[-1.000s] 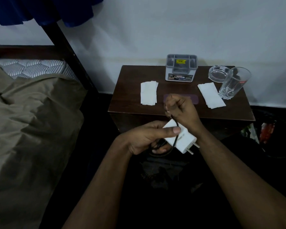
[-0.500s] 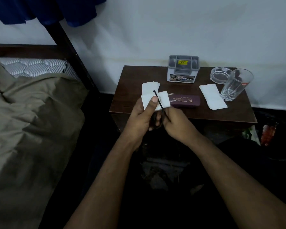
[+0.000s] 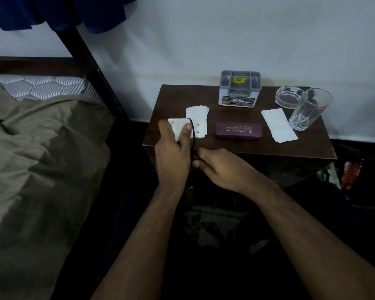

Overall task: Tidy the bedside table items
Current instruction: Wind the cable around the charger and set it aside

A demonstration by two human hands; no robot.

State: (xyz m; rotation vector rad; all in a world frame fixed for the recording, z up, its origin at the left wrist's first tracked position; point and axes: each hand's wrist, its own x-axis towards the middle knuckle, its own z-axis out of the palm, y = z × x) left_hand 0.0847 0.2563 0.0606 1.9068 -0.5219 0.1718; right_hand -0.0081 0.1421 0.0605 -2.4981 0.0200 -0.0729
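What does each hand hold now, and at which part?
The left hand grips the white charger around its body. The right hand pinches the charger's black cable just below the charger.

A purple spectacle case (image 3: 239,131) on the bedside table (image 3: 236,148) carries gold lettering — "PRINCE OPTICALS" partly blurred, with "ROUKELA" below. The grey organiser box (image 3: 239,89) at the far edge shows "OPEL" on its front label; its yellow sticker is unreadable — too small.
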